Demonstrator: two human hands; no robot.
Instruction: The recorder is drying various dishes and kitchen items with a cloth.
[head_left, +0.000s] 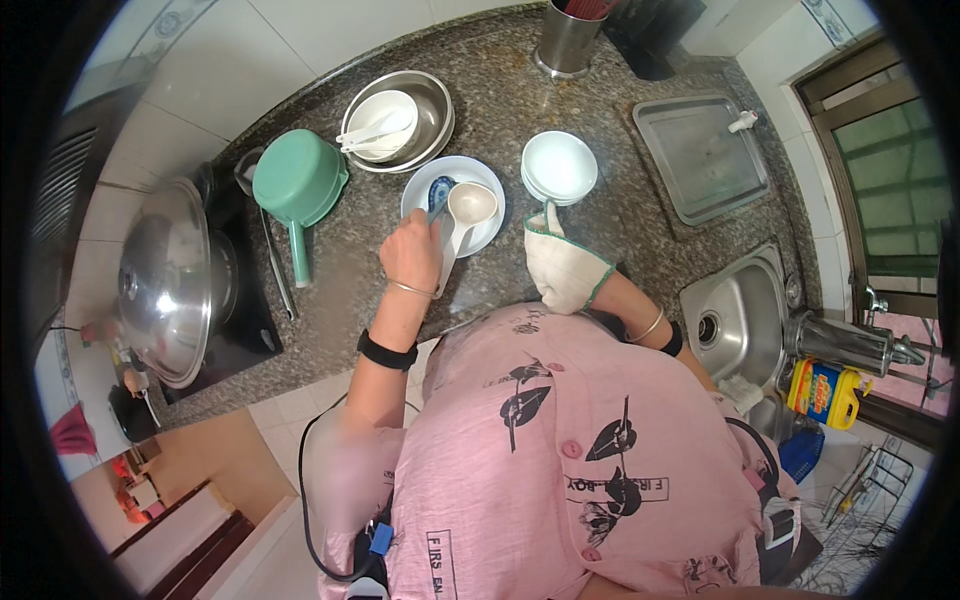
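Observation:
My left hand (411, 251) pinches the handle of a blue-and-white patterned soup spoon (441, 190). That spoon lies over a shallow white bowl (491, 180) on the counter. Beside it in the bowl rests a cream plastic ladle (472, 205), its long handle running out past the rim next to my wrist. A white cloth (559, 251) with green edging covers my right hand (571, 270), and its fingers are hidden. The cloth's tip is close to a stack of small white bowls (559, 166); whether it touches them cannot be told.
Nested steel bowls (435, 112) hold a white bowl with white spoons. Left of them stands an upturned green dipper (296, 172), beside a lidded wok (169, 285) on the cooktop. Rightward are a steel utensil holder (566, 41), a grey tray (701, 161) and a steel sink (739, 300).

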